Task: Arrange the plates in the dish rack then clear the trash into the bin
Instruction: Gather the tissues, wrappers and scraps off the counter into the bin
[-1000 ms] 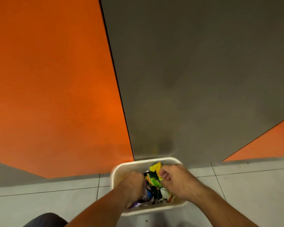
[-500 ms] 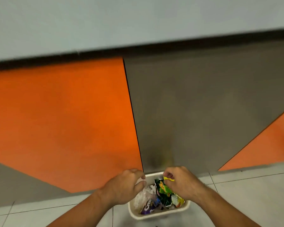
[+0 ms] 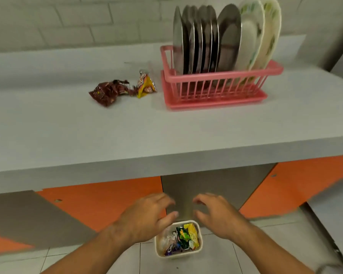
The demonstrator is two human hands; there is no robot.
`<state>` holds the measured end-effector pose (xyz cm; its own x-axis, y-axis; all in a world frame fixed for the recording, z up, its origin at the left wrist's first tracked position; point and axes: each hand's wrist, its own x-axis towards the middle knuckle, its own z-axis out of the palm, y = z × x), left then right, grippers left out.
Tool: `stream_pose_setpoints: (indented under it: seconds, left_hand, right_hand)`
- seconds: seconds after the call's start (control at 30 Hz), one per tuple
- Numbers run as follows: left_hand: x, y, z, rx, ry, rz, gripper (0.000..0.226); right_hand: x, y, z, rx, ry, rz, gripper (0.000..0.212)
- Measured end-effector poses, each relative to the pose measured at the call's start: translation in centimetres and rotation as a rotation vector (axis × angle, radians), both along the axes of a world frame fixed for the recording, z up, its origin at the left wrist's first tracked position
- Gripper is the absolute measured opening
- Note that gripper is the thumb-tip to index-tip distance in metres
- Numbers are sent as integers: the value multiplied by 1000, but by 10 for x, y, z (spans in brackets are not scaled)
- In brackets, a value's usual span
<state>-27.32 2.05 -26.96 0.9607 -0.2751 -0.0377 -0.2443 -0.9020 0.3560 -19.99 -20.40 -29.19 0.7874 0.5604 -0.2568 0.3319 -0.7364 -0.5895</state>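
Above the bin (image 3: 178, 256), my left hand (image 3: 147, 216) and right hand (image 3: 218, 216) hover, grips released and empty, so I'd scoop the brown wrapper (image 3: 107, 92) and yellow wrapper (image 3: 146, 86) off the table (image 3: 166, 135) together, bunched tight.

Forearms: we see the left forearm (image 3: 83, 254) and the right forearm (image 3: 275, 252) cut off by the lower edge, either side of the bin (image 3: 176, 256).
Bin rim: we lose its far-left corner behind the left hand (image 3: 145, 220).
Fingertips: blurred on that hand and on the right hand (image 3: 220, 216), just above the bin.
Inside the bin: we cannot read the print on the wrappers (image 3: 184, 238).
Plates: far above the bin and to its right, the plates (image 3: 226, 36) smear in the dish rack (image 3: 206, 75). The upper edge clips the white ones' tops, and we cannot count the steel ones.
Counter trash: above the bin and to its left, the print on the brown wrapper (image 3: 107, 91) and the yellow wrapper (image 3: 146, 87) is unreadable.
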Motion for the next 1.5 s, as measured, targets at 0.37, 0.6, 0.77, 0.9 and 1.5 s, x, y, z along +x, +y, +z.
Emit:
stream_pose_setpoints:
  seconds: [0.37,0.6,0.77,0.9,1.5]
  left_hand:
    - [6,-11,131,-59,-186,150,49]
    - [14,-3,150,-60,-233,206,46]
    - [30,21,151,-81,-251,250,48]
    - [53,50,140,-71,-240,243,48]
    - [212,265,139,-114,-402,181,30]
  right_hand:
    - [22,-31,137,118,-212,-13,32]
    - [27,-28,166,102,-272,-8,33]
    - [36,5,175,101,-290,15,36]
    - [52,51,173,76,-316,33,39]
    - [178,269,174,-235,-336,47,50]
